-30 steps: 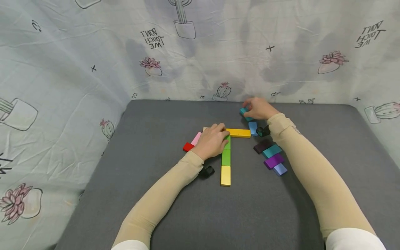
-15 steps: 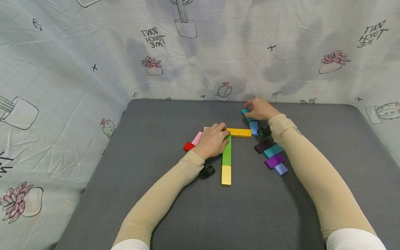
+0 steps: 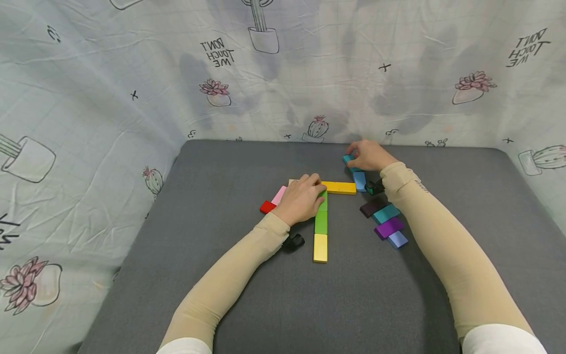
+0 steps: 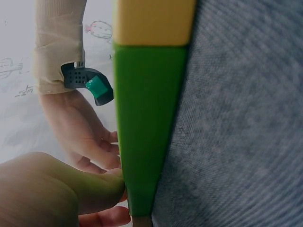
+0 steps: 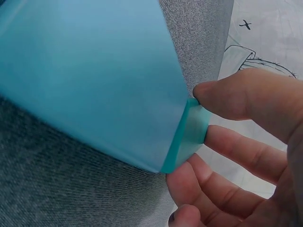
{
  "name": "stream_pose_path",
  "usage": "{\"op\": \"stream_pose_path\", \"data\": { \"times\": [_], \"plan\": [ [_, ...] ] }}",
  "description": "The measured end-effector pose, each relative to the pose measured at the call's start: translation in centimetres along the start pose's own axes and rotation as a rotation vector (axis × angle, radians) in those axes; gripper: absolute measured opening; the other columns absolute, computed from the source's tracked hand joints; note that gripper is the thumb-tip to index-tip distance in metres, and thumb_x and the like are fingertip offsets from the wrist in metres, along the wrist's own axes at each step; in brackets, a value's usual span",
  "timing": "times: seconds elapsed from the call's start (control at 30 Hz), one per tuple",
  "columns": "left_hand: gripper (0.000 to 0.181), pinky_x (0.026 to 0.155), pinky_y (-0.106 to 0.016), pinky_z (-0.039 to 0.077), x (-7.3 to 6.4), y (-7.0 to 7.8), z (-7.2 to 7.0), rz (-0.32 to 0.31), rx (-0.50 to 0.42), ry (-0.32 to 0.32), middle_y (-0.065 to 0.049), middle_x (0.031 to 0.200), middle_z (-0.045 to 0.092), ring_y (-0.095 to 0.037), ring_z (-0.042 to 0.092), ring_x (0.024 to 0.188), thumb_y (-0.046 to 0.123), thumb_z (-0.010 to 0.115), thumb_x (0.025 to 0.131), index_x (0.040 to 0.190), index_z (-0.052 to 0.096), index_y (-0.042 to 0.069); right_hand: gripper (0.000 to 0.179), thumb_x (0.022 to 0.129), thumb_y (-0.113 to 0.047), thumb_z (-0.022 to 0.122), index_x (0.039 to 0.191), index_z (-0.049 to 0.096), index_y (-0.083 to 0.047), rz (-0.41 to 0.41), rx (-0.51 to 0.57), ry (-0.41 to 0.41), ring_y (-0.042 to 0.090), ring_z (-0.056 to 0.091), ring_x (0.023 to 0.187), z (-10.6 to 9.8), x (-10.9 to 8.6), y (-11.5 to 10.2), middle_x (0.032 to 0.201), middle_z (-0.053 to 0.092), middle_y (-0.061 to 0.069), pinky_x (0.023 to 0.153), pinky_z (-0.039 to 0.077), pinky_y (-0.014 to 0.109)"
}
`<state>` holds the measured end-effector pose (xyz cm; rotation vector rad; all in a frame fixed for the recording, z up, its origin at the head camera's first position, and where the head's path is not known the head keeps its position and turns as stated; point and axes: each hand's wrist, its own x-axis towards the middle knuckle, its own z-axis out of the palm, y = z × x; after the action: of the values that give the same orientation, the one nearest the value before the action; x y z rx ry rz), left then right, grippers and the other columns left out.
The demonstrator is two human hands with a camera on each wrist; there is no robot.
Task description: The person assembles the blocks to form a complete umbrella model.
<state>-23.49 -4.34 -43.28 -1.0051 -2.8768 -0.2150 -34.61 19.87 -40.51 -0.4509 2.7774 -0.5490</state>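
Observation:
At the far side of the table, my right hand (image 3: 373, 155) pinches a teal block (image 3: 347, 159) between thumb and fingers. In the right wrist view the teal block (image 5: 191, 135) sits against the end of a blue block (image 5: 94, 90). That blue block (image 3: 359, 182) joins an orange block (image 3: 339, 188). My left hand (image 3: 301, 199) rests with bent fingers where the orange block meets a column of green blocks (image 3: 321, 222), which ends in a yellow block (image 3: 320, 247). Its thumb (image 4: 102, 189) touches a green block's edge. Part of the row beneath this hand is hidden.
Right of the column lie loose blocks: dark brown (image 3: 373, 206), teal (image 3: 385, 214), purple (image 3: 389, 228) and light blue (image 3: 397, 240). Pink (image 3: 278, 195) and red (image 3: 267, 207) blocks extend left of my left hand. A printed cloth (image 3: 283, 88) hangs behind the grey table (image 3: 376, 305).
The head view has shifted very slightly. Both hands and the blocks otherwise look the same as in the earlier frames.

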Motion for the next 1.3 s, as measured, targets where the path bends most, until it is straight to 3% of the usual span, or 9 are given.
{"op": "stream_pose_path", "data": {
  "times": [1.0, 1.3],
  "plan": [
    [0.030, 0.084, -0.031, 0.052, -0.08, 0.04, -0.04, 0.009, -0.007, 0.011, -0.004, 0.119, 0.063, -0.021, 0.059, 0.098, 0.027, 0.065, 0.104, 0.129, 0.073, 0.013, 0.046, 0.098, -0.019, 0.066, 0.138, 0.060, 0.003, 0.019, 0.004, -0.022, 0.040, 0.061, 0.112, -0.16, -0.09, -0.10, 0.126, 0.063, 0.030, 0.093, 0.052, 0.054],
    [0.029, 0.085, -0.032, 0.053, -0.07, 0.01, -0.01, 0.007, -0.003, 0.011, -0.004, 0.120, 0.063, -0.021, 0.059, 0.099, 0.028, 0.065, 0.104, 0.128, 0.073, 0.014, 0.054, 0.098, -0.021, 0.066, 0.144, 0.054, 0.005, 0.033, 0.038, -0.005, 0.044, 0.062, 0.117, -0.27, -0.72, -0.16, 0.130, 0.062, 0.033, 0.095, 0.053, 0.057]
  ]
}}
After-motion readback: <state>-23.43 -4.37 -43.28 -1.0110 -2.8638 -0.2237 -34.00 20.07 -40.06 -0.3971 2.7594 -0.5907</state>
